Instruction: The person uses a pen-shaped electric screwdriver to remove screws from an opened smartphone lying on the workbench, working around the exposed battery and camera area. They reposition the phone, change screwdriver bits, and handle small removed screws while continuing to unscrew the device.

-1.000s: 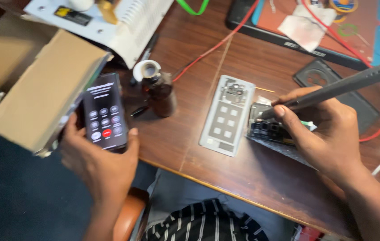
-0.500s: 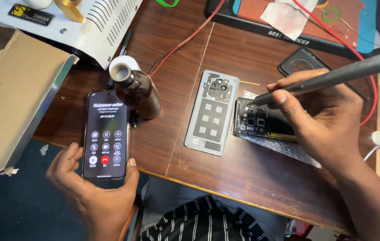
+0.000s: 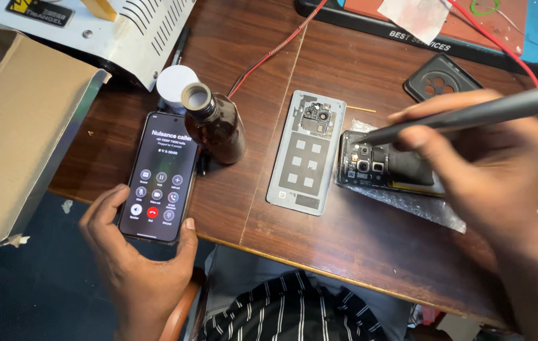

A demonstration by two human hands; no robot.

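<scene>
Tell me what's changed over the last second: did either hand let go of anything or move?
The left hand kept hold of the lit phone and brought it from over the cardboard box's edge onto the table, beside the brown bottle. The right hand still grips the dark tool, tip at the opened phone. The grey back cover stayed put.

Dark brown wood-grain counter (image 3: 357, 246). Black phone (image 3: 158, 178) with dark screen, white text, one red button among grey ones. Brown glass bottle (image 3: 217, 126). Pale grey back cover (image 3: 307, 151) with darker grey squares. Dark grey tool (image 3: 471, 115). Black-and-white striped shirt (image 3: 294, 316). Tan cardboard box (image 3: 16, 120).
</scene>
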